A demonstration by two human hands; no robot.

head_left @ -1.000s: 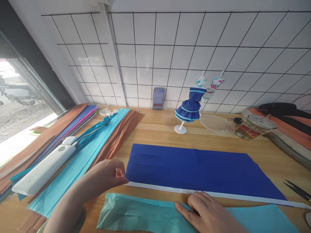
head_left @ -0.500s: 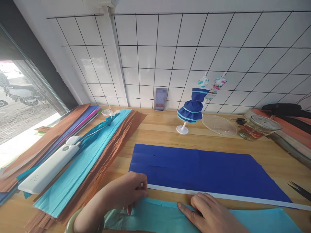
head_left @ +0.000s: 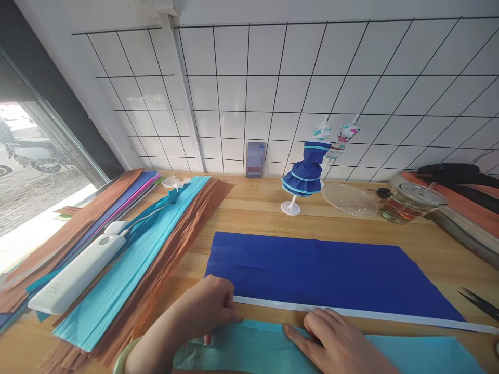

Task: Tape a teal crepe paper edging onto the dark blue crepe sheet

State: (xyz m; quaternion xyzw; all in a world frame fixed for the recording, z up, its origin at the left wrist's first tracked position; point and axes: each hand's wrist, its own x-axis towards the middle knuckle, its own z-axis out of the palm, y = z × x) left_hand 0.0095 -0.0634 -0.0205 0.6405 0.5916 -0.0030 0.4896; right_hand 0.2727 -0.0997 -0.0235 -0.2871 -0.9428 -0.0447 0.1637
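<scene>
A light blue sheet [head_left: 421, 350] lies along the front edge, its left part greener. My left hand [head_left: 208, 311] is curled at the sheet's left part, thumb and fingers pinched on its upper edge. My right hand [head_left: 331, 337] rests on the sheet's middle, thumb and fingers apart, pressing it down. Just beyond both hands lies a dark blue sheet [head_left: 312, 272] with a white strip [head_left: 351, 313] along its near edge. Behind it, a small dark blue dress with light blue trim [head_left: 303, 176] stands on a white stand [head_left: 290, 208].
Brown paper [head_left: 187, 228], light blue paper [head_left: 136, 259] and a white power bank [head_left: 74, 275] lie at the left. Black scissors [head_left: 479, 304] are at the right edge. A clear plate [head_left: 349, 200] and a glass jar [head_left: 413, 203] stand farther back at the right.
My left hand has shifted slightly right along the light blue sheet's upper edge. My right hand stays pressed on the sheet. The view has moved a little.
</scene>
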